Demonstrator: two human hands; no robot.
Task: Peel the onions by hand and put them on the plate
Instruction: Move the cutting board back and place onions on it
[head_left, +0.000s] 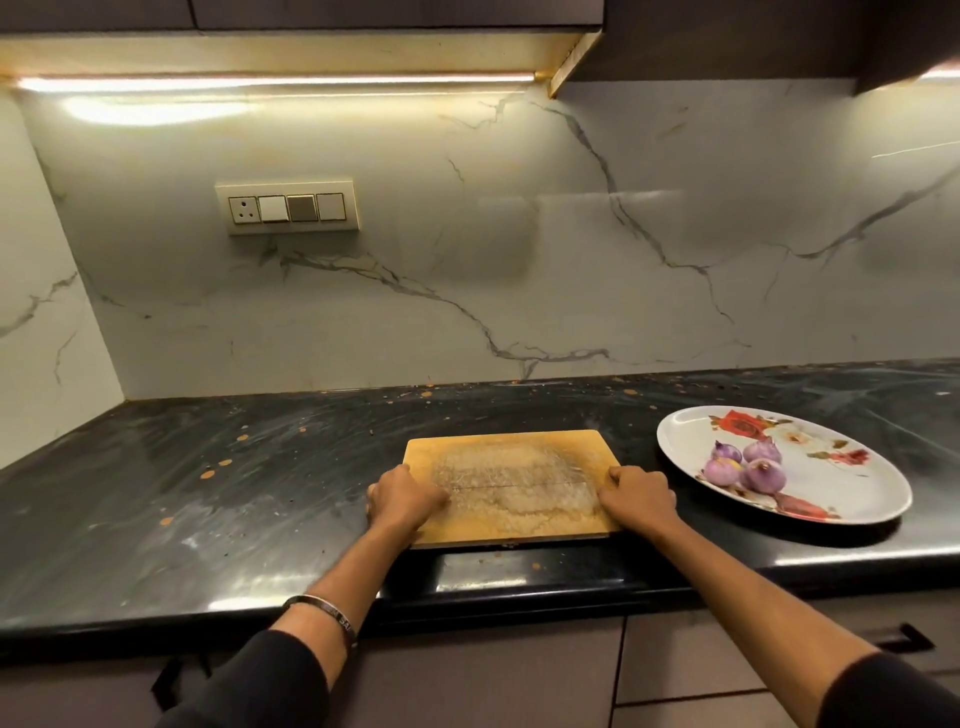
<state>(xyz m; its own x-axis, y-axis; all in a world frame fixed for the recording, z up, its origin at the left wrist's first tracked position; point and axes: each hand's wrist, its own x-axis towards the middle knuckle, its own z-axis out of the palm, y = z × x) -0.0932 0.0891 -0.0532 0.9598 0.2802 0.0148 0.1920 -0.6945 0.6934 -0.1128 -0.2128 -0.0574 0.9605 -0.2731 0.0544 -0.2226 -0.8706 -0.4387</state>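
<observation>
Seen from the head camera, looking down at a dark, glossy kitchen surface (208, 493) flecked with orange spots, a person's two forearms reach forward to a worn wooden cutting board (511, 486) lying flat near the front edge. The left hand (402, 501) grips the board's left edge, its fingers curled over the side; the right hand (636, 501) grips the right edge the same way — both hands are clenched on the board. A thin bracelet (324, 613) circles the left wrist, and dark sleeves cover both upper forearms. To the right of the board, close beside it but not touching, sits a white oval plate (685, 441) with a red floral pattern. Four peeled purple onions (745, 465) rest on it in a tight cluster, left of its centre. Behind the surface rises a pale marble-patterned wall with grey veins — on it, to the left, a switch panel (287, 208) with one socket and three switches. A light strip glows under dark cabinets above.
</observation>
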